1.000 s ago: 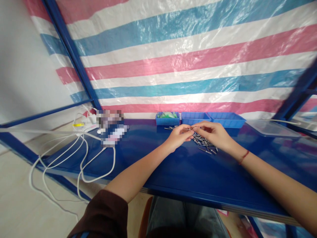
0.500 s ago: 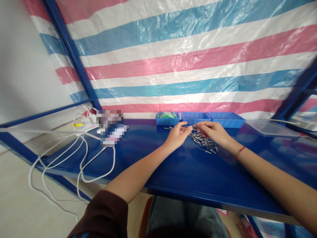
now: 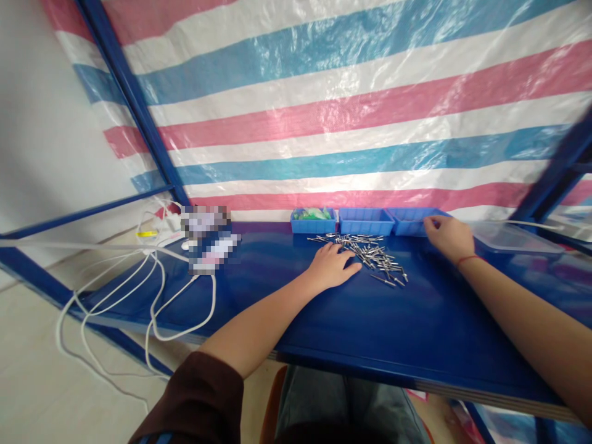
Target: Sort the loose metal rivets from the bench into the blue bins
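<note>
A loose pile of metal pop rivets (image 3: pixel 377 256) lies on the blue table (image 3: pixel 351 327), with several more strewn along its far side. My left hand (image 3: pixel 330 266) rests palm down at the pile's left edge, fingers spread and thumb out. Farther right, my right hand (image 3: pixel 448 236) is at the front right corner of the right blue bin (image 3: pixel 407 225), its fingers curled together. Whatever is between those fingers, if anything, is hidden from view.
A middle blue bin (image 3: pixel 365 222) and a left blue bin (image 3: pixel 312 225) with green and clear plastic inside stand along the back. A clear plastic lid (image 3: pixel 518 239) lies at the right. White cables (image 3: pixel 160 302) hang over the table's left side.
My hands were together over the pile, then parted. The right hand has moved right to the right bin; the left has come down onto the table and spread its fingers.
</note>
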Motion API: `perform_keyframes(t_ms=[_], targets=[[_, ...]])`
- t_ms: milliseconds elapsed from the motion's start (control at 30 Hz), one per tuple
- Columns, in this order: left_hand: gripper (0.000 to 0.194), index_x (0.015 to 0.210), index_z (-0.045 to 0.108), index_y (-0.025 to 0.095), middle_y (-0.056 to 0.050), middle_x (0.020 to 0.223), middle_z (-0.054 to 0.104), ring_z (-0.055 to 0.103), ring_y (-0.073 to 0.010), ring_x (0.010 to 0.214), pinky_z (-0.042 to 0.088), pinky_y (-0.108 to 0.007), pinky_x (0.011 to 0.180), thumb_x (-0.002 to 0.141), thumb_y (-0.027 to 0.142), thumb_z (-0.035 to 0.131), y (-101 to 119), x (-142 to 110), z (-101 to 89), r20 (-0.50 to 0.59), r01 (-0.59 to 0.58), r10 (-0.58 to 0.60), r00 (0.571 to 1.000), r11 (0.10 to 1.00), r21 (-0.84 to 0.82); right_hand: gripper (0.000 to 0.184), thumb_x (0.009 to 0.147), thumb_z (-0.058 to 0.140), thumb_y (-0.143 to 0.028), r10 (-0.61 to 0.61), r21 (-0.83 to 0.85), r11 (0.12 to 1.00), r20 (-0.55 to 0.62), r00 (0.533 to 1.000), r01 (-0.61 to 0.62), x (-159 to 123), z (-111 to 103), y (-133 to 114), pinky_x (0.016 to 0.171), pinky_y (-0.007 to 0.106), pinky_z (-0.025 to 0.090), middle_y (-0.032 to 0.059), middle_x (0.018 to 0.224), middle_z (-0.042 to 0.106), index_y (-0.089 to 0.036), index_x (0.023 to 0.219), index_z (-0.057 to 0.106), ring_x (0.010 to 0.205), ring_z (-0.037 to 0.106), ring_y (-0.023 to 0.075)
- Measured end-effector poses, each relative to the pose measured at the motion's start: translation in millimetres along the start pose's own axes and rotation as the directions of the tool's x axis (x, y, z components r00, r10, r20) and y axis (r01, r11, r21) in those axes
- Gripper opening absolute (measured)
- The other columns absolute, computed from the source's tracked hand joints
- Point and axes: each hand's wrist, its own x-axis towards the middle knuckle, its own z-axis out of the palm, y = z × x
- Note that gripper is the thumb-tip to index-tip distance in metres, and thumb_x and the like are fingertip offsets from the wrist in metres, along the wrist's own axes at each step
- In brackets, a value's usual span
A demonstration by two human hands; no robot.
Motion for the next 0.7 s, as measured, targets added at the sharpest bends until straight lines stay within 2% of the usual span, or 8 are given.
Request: perform_keyframes(t_ms=[133, 233, 367, 467, 700], targets=[[0.035, 0.114, 0.063, 0.013, -0.013, 0.118, 0.060, 0.052, -0.0230, 0.115, 0.036, -0.036, 0.104, 0.092, 0.025, 0.039, -5, 6, 1.4, -0.037, -0.077, 0.077, 0.996, 0.997, 0.003, 0.045, 0.086, 0.040, -0.039, -0.021, 0.017, 1.000, 0.017, 1.000, 0.021, -1, -2, -9, 0.059, 0.032, 0.028, 0.0195, 0.086, 0.067, -0.011, 0.109, 0.067, 0.063, 0.053, 0.0217], [0.034, 0.115, 0.061, 0.013, -0.011, 0.116, 0.061, 0.055, -0.0211, 0.109, 0.039, -0.033, 0.101, 0.090, 0.017, 0.040, -7, 7, -1.7, -0.048, -0.079, 0.081, 0.996, 0.996, 0.033, 0.045, 0.086, 0.042, -0.039, -0.041, 0.056, 0.998, -0.014, 0.999, 0.042, -5, -6, -17, 0.060, 0.032, 0.030, 0.0182, 0.087, 0.068, -0.011, 0.113, 0.065, 0.067, 0.056, 0.0226], [0.032, 0.111, 0.063, 0.015, -0.013, 0.114, 0.058, 0.052, -0.0270, 0.110, 0.041, -0.040, 0.097, 0.089, 0.030, 0.046, -5, 1, -8.4, -0.107, 0.013, 0.004, 0.994, 0.987, 0.158, 0.040, 0.085, 0.045, -0.038, -0.124, 0.111, 0.986, -0.035, 0.992, 0.127, -14, -7, -30, 0.062, 0.031, 0.035, 0.0135, 0.082, 0.069, -0.013, 0.109, 0.066, 0.068, 0.060, 0.0230], [0.035, 0.108, 0.065, 0.016, -0.014, 0.108, 0.058, 0.055, -0.0287, 0.102, 0.046, -0.043, 0.089, 0.089, 0.039, 0.046, -2, -2, -11.9, -0.099, 0.100, -0.082, 0.992, 0.974, 0.202, 0.037, 0.083, 0.047, -0.036, -0.197, 0.146, 0.969, -0.043, 0.980, 0.201, -23, -7, -42, 0.063, 0.030, 0.039, 0.0102, 0.079, 0.069, -0.015, 0.106, 0.066, 0.067, 0.061, 0.0230], [0.024, 0.090, 0.065, 0.013, -0.013, 0.092, 0.063, 0.062, -0.0246, 0.091, 0.047, -0.037, 0.086, 0.089, 0.026, 0.045, -2, 2, -15.7, -0.040, 0.031, -0.025, 0.999, 0.985, 0.171, 0.035, 0.084, 0.045, -0.037, -0.374, 0.206, 0.910, 0.030, 0.927, 0.360, -45, -12, -72, 0.063, 0.031, 0.041, 0.0077, 0.076, 0.069, -0.018, 0.102, 0.067, 0.065, 0.062, 0.0222]])
